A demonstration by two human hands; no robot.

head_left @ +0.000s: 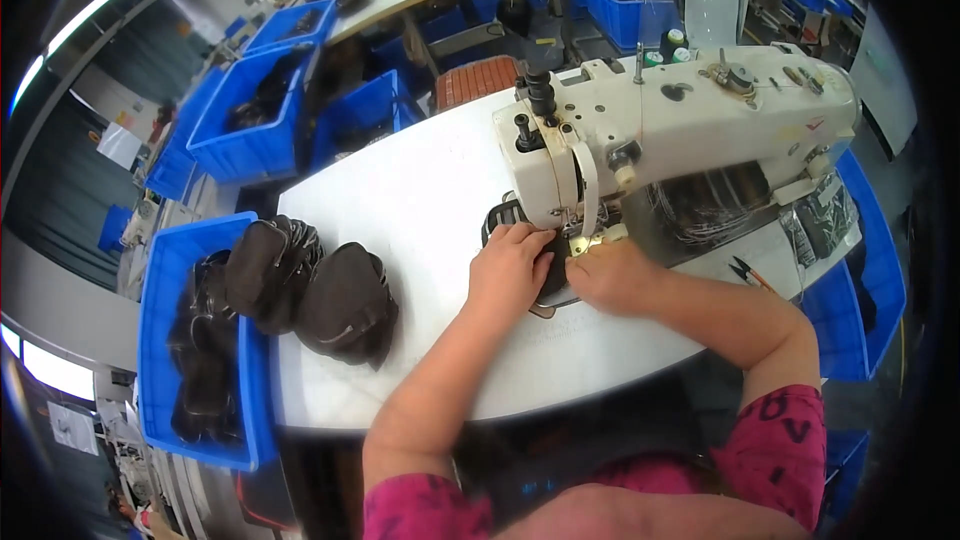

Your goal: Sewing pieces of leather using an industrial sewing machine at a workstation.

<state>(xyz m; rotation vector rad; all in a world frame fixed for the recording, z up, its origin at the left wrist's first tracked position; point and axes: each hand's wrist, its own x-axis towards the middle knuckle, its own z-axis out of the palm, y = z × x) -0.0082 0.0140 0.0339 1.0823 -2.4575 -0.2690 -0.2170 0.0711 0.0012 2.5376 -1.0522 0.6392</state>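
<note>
White sewing machine (680, 120) and table (420, 190), black fabric pieces (345, 305), blue bins (160, 340) (sleeves (780, 440) patterned pink).

A garment workshop: industrial sewing machine (680, 130), blue bins (255, 110) everywhere, long worktables (420, 190).

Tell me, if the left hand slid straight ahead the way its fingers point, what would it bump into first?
Probably the sewing machine. The left hand lies flat on the dark piece, fingers pointing at the machine's head just beyond. Depth is hard to judge, so it might slip under it.
</note>
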